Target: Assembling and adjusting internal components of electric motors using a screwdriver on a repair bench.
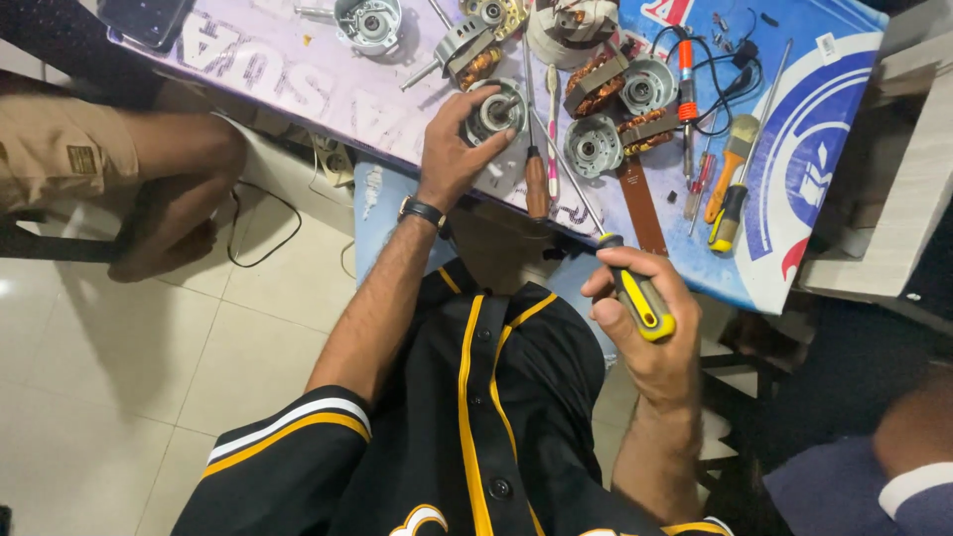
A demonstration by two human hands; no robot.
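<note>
Orange soldering iron [686,81], paintbrush [736,149], copper-wound stators [596,84] on blue banner [844,129].

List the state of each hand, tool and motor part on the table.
Left hand: grip closed on the round motor housing.
Right hand: grip closed on the yellow-handled screwdriver, shaft angled toward that housing.
Wooden-handled screwdriver: lying flat, untouched.
Other motor housings: opened, lying loose.
Orange-handled tool: lying idle.
</note>
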